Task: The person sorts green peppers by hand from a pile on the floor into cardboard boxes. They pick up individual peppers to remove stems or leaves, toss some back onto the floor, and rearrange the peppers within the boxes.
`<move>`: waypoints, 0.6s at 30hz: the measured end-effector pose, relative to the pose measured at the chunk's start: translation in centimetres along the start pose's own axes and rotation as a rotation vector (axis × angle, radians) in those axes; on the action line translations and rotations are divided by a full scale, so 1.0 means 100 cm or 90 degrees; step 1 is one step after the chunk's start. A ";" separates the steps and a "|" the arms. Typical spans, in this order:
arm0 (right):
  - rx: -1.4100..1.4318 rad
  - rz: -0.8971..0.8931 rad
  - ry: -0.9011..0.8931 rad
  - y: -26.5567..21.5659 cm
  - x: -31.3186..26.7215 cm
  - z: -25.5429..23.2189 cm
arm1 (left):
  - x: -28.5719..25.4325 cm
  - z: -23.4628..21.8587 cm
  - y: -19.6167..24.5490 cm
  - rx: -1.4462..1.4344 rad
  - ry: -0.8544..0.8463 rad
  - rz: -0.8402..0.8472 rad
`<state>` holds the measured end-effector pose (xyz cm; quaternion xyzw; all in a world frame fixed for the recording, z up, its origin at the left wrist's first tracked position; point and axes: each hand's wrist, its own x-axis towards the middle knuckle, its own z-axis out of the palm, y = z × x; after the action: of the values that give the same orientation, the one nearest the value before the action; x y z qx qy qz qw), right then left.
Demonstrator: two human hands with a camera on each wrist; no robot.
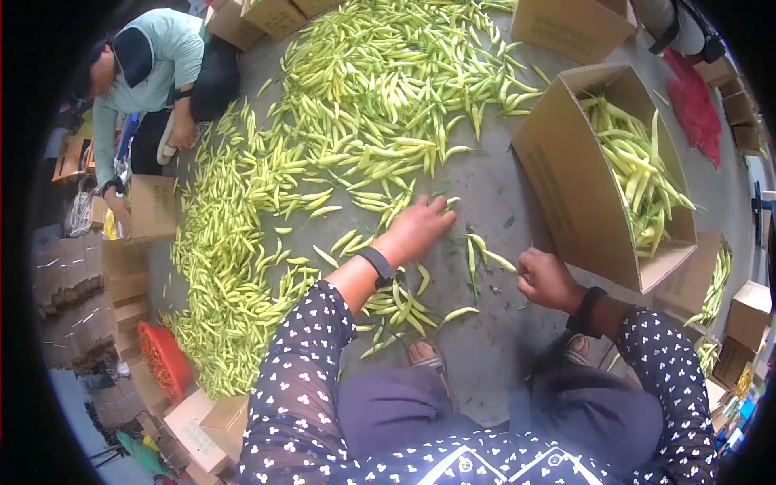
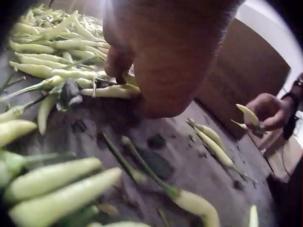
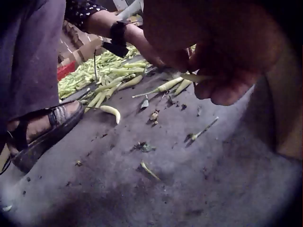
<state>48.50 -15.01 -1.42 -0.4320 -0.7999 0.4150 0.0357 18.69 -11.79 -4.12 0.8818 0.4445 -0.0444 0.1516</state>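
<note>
The left hand reaches down to the floor at the inner edge of the spread pile, its fingers curled round a pale pepper. The right hand is drawn narrow too, and pinches another pepper between thumb and fingers, just beside the near left side of the cardboard box. More peppers fill the left and far floor, and a few loose ones lie between the hands. The likeliest slip is at the right hand: the pepper is held by a small part of its length, so a loosened pinch or a knock on the box wall could drop it. In the box, the peppers come up to the open edge, and one pokes out over it; a bump there could tip some out. Dry stems and a dark leaf lie close to the peppers, so a hasty grab could pick up scraps as well. The sandalled foot is near other loose peppers, and a shifted step might crush one.
</note>
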 end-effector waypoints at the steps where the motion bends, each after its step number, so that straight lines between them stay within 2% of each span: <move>1: -0.008 0.003 -0.001 -0.005 0.003 -0.004 | 0.002 0.000 -0.007 -0.005 0.008 0.002; 3: -0.010 -0.012 0.065 -0.011 0.013 -0.011 | 0.007 -0.003 -0.035 -0.059 0.106 -0.097; 4: -0.019 -0.009 0.063 -0.013 0.021 -0.013 | 0.009 -0.012 -0.049 -0.075 0.185 -0.110; 5: -0.006 0.015 0.110 -0.015 0.034 -0.014 | 0.011 -0.021 -0.062 -0.100 0.250 -0.136; 6: 0.009 0.037 0.156 -0.017 0.047 -0.014 | 0.008 -0.031 -0.074 -0.155 0.246 -0.207; 7: 0.005 0.037 0.154 -0.018 0.061 -0.013 | 0.004 -0.038 -0.088 -0.159 0.249 -0.209; 9: 0.104 0.135 0.271 -0.020 0.090 -0.009 | -0.006 -0.045 -0.114 -0.081 0.361 -0.316; 10: 0.102 0.134 0.266 -0.021 0.104 -0.007 | -0.012 -0.044 -0.126 -0.084 0.362 -0.321; 12: 0.069 0.126 0.307 -0.023 0.132 -0.004 | -0.023 -0.041 -0.146 -0.059 0.205 -0.484; 13: 0.070 0.128 0.307 -0.022 0.148 -0.002 | -0.027 -0.037 -0.153 -0.059 0.203 -0.483; 15: 0.001 0.161 0.276 -0.021 0.183 -0.002 | -0.032 -0.029 -0.164 -0.087 0.110 -0.500; 17: -0.029 0.134 0.308 -0.023 0.212 -0.004 | -0.030 -0.031 -0.148 -0.083 0.108 -0.488; 18: -0.059 0.107 0.342 -0.026 0.224 -0.004 | -0.027 -0.035 -0.136 -0.109 0.072 -0.437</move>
<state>32.96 0.65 -6.15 -0.5926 -0.7411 0.2502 0.1921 6.04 -5.20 -3.29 0.6663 0.7244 -0.0066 0.1766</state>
